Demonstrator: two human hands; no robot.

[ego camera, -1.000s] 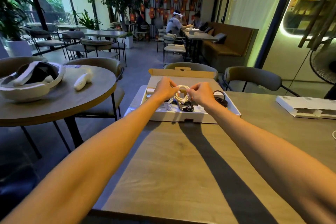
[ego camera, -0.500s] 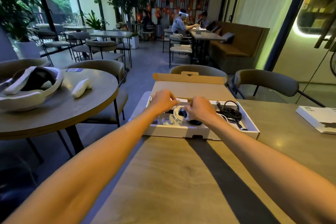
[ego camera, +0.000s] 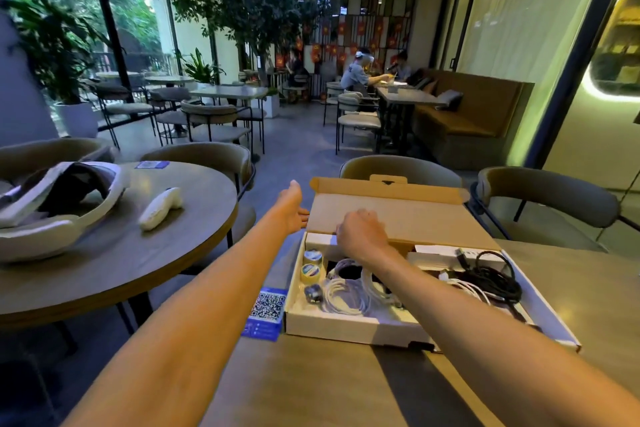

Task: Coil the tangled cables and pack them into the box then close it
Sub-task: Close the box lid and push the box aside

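A white cardboard box (ego camera: 346, 326) lies open on the wooden table, its brown lid (ego camera: 415, 215) standing up at the back. Inside it are coiled white cables (ego camera: 346, 295) at the left, a black cable bundle (ego camera: 491, 279) at the right and two tape rolls (ego camera: 311, 265) in the left corner. My left hand (ego camera: 291, 208) is stretched out flat beside the lid's left edge, its fingertips partly hidden behind that edge. My right hand (ego camera: 360, 232) hovers over the box's back wall in front of the lid, fingers curled, with nothing visible in them.
A blue QR-code card (ego camera: 266, 309) lies against the box's left side. To the left is a round table (ego camera: 138, 253) with a white headset (ego camera: 52, 205) and a white controller (ego camera: 161, 208). Two chairs (ego camera: 401, 170) (ego camera: 547, 198) stand behind my table. People sit far back.
Both hands let go of the white coil, which now lies in the box. They moved up and back toward the lid, the left one out past its left edge.
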